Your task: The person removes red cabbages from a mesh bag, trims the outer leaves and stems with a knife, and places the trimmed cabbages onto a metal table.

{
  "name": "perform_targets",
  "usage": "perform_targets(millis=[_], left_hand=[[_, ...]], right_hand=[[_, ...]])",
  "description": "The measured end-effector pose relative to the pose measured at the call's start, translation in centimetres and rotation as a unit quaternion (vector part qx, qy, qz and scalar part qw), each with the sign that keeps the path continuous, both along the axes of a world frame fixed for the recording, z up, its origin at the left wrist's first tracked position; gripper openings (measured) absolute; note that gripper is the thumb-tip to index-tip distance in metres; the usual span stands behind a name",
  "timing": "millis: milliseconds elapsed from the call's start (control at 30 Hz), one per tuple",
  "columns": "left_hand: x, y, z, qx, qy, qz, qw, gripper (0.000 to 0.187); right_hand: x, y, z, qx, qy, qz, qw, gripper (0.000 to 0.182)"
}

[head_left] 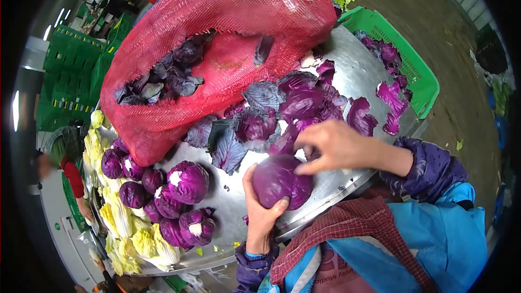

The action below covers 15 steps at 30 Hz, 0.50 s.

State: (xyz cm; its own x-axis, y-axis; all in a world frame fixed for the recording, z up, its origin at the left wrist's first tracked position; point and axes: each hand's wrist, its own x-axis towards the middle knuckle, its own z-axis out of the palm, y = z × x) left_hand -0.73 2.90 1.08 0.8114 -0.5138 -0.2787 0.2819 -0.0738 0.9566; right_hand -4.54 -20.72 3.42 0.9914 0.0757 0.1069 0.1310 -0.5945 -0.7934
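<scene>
Centrally, one red cabbage head (281,180), round and purple, sits at the near edge of the metal surface (358,70); the left hand (261,214) cups it from below and the near side, thumb and fingers wrapped against its skin, grip closed on the head; the right hand (335,146) lies over its top right, fingertips pinched at the outer leaf, grip clenched on that same head; both wrists come out of purple sleeves (429,160), above a blue garment and a red checked cloth (358,225).

Just beyond the held head: a scatter of loose purple leaves (260,122), some flat, some curled, spread toward the middle of the surface; further leaves (391,95) lie at the right rim, beside a green plastic crate (418,73).

Upper middle: a large red mesh sack (228,16), lying on its side with the mouth toward the left, dark purple leaves (168,76) visible through and inside the netting.

Left of the held head, apart from it: a cluster of trimmed red cabbages (187,182), cut white stems showing on several; alongside them, at the left rim, a row of pale yellow-green cabbages (127,228).

Far left: stacked green crates (70,70); another person (68,157) stands beside the surface there, in a checked cap and red sleeve; details too blurred to tell.
</scene>
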Motion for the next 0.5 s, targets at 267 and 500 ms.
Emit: perform_targets(millis=[267,500], left_hand=[[0.2,0.6,0.1,-0.080,0.022,-0.074,0.994,0.092],[-1.0,1.9,-3.8,-0.410,0.323,-0.080,0.849,0.065]], right_hand=[[0.7,-0.6,-1.5,-0.055,-0.027,-0.067,0.996,0.018],[0.1,0.3,0.1,0.136,0.089,-0.026,0.986,0.055]])
